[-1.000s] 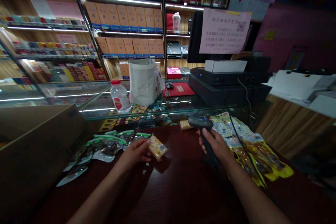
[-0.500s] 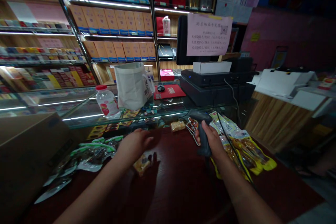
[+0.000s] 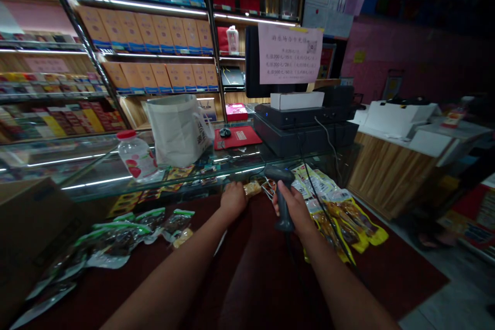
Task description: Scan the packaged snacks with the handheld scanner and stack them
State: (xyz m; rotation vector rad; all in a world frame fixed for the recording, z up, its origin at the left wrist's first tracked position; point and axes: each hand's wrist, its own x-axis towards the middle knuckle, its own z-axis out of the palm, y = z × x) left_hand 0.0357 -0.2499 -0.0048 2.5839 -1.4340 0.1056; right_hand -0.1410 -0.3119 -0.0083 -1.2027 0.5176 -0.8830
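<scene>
My right hand is wrapped round the handle of a dark barcode scanner, held upright above the dark red tabletop. My left hand reaches to the table's far edge, its fingers curled onto the end of a small yellowish snack packet; the fingertips are partly hidden. Another pale yellow packet lies left of my left forearm, beside several clear bags with green tops. Close to my right hand lie several yellow-edged food packs and white-and-green packs, with a black cable across them.
A cardboard box stands at the left. On the glass counter behind are a red-capped bottle, a white bag, a mouse on a red mat, and a monitor with a pink notice. Stocked shelves rise behind.
My left hand has moved forward and right, from above the nearer yellow packet to the one at the table's far edge. The right hand still holds the scanner. The view has shifted slightly right.
</scene>
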